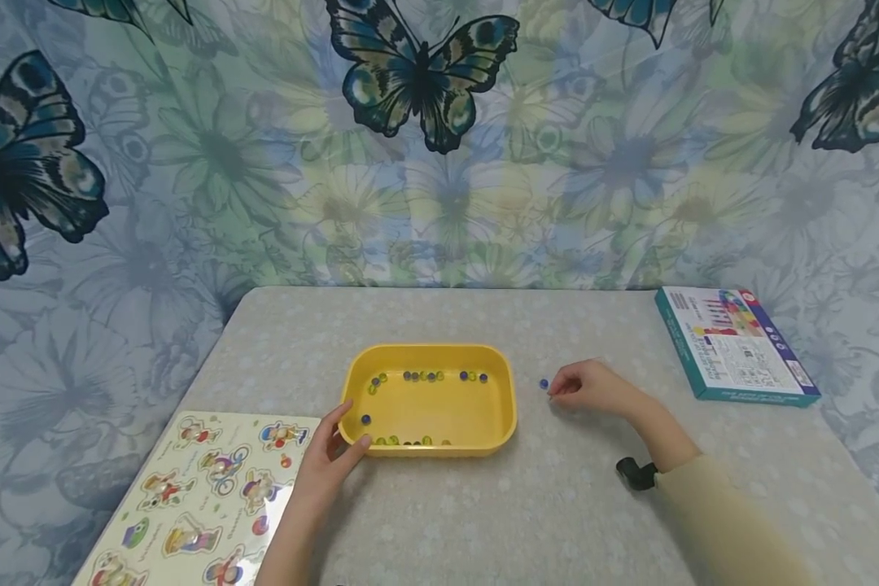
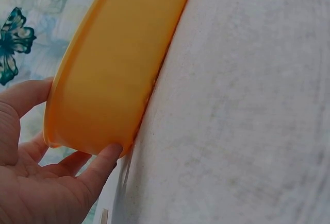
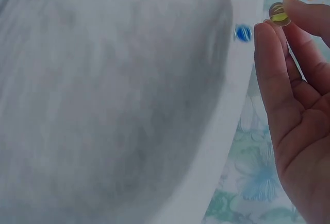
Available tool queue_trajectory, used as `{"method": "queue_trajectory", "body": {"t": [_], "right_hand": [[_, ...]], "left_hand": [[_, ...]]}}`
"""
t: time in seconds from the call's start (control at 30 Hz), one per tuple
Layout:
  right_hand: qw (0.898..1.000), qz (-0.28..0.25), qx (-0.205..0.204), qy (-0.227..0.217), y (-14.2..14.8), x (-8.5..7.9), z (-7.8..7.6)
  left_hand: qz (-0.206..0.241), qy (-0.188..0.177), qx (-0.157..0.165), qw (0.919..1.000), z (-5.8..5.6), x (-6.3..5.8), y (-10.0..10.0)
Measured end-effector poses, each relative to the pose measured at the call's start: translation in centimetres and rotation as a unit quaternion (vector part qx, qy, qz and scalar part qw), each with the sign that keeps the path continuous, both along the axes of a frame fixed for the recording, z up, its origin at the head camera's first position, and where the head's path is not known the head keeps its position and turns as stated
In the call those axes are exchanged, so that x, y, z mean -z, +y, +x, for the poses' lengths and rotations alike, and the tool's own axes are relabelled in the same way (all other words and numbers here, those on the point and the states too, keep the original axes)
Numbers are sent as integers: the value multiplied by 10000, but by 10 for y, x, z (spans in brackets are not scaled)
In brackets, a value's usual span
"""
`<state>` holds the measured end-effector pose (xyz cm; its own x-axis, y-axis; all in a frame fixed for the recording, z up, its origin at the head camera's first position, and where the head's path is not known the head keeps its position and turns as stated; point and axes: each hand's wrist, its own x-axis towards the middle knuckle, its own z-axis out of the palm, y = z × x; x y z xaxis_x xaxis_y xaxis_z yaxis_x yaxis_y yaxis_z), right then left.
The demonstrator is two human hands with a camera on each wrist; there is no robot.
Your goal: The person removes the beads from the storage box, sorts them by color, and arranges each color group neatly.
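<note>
A yellow plastic tray (image 1: 428,415) with several blue and yellow-green glass marbles along its inner edges stands on the table. My left hand (image 1: 328,456) grips the tray's left end, fingers at the rim and thumb on the side wall; the left wrist view shows the same hand (image 2: 49,167) against the tray's outer wall (image 2: 111,74). To the right of the tray, my right hand (image 1: 593,387) pinches a clear marble with a yellow-green swirl (image 3: 280,14) between thumb and fingers. A blue marble (image 1: 544,384) lies on the table just beside those fingertips.
On the left lies a sheet of cartoon stickers (image 1: 190,496), partly under my left forearm. A flat teal-edged box (image 1: 740,346) rests at the back right. Behind the table (image 1: 483,521) hangs a butterfly-print cloth (image 1: 439,203). A black wrist device (image 1: 636,474) sits at my right cuff.
</note>
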<state>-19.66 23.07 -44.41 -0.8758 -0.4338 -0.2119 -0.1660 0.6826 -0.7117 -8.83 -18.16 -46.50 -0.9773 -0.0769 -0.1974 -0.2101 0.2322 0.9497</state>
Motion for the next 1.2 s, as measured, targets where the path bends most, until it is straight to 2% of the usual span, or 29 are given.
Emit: {"method": "queue_trajectory", "body": {"t": [0.3, 0.6, 0.8, 0.9, 1.0, 1.2], "right_hand": [[9990, 122, -399, 139, -17, 7, 2], [9987, 244, -368, 269, -21, 5, 7], [9984, 358, -318, 309, -23, 2, 9], [9979, 334, -263, 495, -24, -4, 9], [9963, 205, -261, 795, -32, -17, 9], [9930, -236, -673, 946, -76, -46, 10]], "left_hand": [[1, -16, 23, 10000, 1, -3, 0], [0, -107, -47, 9999, 1, -1, 0], [109, -71, 17, 9999, 0, -1, 0], [158, -10, 83, 9998, 0, -3, 0], [173, -9, 114, 9998, -1, -4, 0], [200, -96, 92, 9997, -2, -4, -2]]}}
